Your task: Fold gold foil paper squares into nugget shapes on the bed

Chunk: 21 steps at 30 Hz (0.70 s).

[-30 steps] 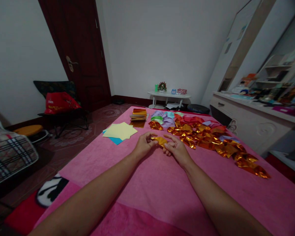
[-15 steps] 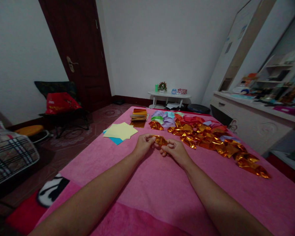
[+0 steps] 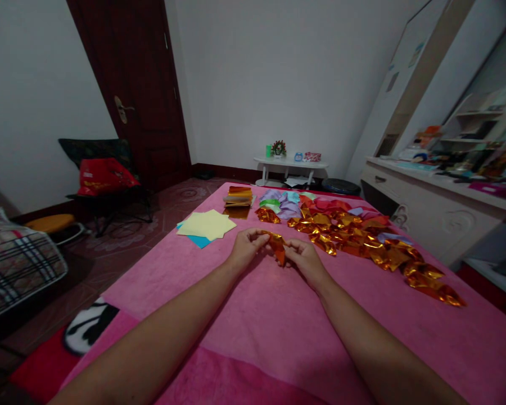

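Between both hands, above the pink cloth (image 3: 253, 315), is a piece of shiny gold foil paper (image 3: 278, 247), folded, with a pointed flap hanging down. My left hand (image 3: 248, 247) pinches its left end between thumb and fingers. My right hand (image 3: 304, 257) is closed on its right side, some fingertips hidden behind the foil. Just beyond the hands lies a folded gold foil piece (image 3: 267, 215). To the right spreads a long heap of crumpled gold foil pieces (image 3: 362, 239). On the left are pale yellow paper sheets (image 3: 206, 224) over a blue sheet (image 3: 199, 242).
A stack of gold and orange foil sheets (image 3: 238, 201) stands at the far left of the cloth. Lilac, green and red folded papers (image 3: 289, 209) lie at the far end. Beyond are a white side table (image 3: 290, 163), a chair with a red bag (image 3: 105, 177) and a cluttered dresser (image 3: 438, 191).
The foil between my hands has turned and opened out; a pointed flap now hangs downward. My right fingers have shifted slightly along it. The other papers have stayed in place.
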Available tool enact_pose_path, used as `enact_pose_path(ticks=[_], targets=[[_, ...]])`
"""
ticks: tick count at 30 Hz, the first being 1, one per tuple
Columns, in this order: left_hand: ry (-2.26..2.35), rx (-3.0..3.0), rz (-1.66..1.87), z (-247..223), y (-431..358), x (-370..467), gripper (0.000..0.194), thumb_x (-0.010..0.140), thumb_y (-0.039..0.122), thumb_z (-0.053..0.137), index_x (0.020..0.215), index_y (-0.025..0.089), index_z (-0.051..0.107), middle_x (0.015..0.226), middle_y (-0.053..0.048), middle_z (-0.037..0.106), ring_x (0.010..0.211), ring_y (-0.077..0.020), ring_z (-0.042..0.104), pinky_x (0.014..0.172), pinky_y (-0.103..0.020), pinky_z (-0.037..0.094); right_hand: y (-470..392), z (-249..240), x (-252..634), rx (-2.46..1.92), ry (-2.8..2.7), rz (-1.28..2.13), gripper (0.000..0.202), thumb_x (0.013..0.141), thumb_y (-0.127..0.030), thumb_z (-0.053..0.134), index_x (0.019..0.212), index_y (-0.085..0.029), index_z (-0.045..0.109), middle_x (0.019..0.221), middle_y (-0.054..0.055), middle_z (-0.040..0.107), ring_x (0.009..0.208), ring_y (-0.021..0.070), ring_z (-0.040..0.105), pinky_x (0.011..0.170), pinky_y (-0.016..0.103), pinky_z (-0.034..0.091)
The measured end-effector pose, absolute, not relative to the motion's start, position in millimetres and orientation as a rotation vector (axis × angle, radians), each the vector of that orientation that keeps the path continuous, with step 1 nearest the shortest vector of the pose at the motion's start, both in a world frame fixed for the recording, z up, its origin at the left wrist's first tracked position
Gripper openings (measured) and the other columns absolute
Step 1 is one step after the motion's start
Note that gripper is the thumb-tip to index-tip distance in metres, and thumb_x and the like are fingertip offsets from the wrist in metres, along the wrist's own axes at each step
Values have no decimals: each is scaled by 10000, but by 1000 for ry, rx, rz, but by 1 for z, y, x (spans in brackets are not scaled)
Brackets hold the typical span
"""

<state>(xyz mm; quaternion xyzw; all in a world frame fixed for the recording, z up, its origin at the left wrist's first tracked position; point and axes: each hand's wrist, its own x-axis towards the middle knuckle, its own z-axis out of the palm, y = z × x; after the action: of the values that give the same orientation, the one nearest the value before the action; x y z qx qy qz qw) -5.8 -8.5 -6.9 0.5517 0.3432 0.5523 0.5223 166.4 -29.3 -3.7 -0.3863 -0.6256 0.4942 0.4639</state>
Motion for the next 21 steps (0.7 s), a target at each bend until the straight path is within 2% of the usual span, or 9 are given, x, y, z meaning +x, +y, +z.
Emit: enact_pose_path(ticks=[2, 4, 8, 12, 16, 21], targets=[[793, 1300, 1301, -8, -8, -6, 287, 724, 370, 709, 820, 103, 673, 613, -51, 664, 508, -118, 583, 493, -213, 380, -29, -5, 164, -955, -1540, 1171, 276, 707, -425, 693, 761, -165, 617, 639, 12, 640, 514, 120, 546, 502, 236, 416], [758, 1283, 1278, -9, -8, -5, 312, 710, 392, 721, 833, 110, 673, 634, -55, 671, 530, -126, 592, 514, -222, 402, -29, -6, 163, -985, -1562, 1069, 223, 715, -384, 676, 737, -178, 593, 625, 1, 616, 513, 127, 534, 513, 253, 425], [757, 1299, 1277, -5, -11, -4, 365, 711, 452, 706, 822, 106, 676, 669, -52, 663, 513, -94, 547, 481, -202, 370, -30, -10, 161, -1128, -1661, 645, 135, 736, -299, 626, 667, -195, 574, 579, -12, 560, 512, 127, 477, 491, 250, 366], [728, 1298, 1215, -2, -12, -4, 477, 627, 358, 784, 1021, 131, 640, 891, -85, 693, 668, -137, 612, 522, -202, 416, -32, -9, 160, -1194, -1731, 431, 122, 739, -266, 600, 639, -198, 581, 549, -20, 526, 493, 118, 431, 483, 248, 317], [698, 1254, 1223, -5, -12, -5, 522, 588, 256, 798, 1063, 132, 620, 953, -105, 694, 733, -160, 634, 606, -232, 460, -31, -6, 160, -1164, -1684, 540, 131, 744, -286, 583, 654, -191, 582, 589, -10, 547, 529, 133, 454, 505, 254, 332], [662, 1228, 1218, -8, -10, -5, 452, 603, 260, 793, 1007, 125, 643, 930, -103, 700, 724, -163, 640, 633, -248, 465, -29, -4, 161, -1089, -1543, 917, 183, 751, -335, 534, 667, -182, 586, 587, -9, 537, 528, 139, 460, 495, 253, 344]])
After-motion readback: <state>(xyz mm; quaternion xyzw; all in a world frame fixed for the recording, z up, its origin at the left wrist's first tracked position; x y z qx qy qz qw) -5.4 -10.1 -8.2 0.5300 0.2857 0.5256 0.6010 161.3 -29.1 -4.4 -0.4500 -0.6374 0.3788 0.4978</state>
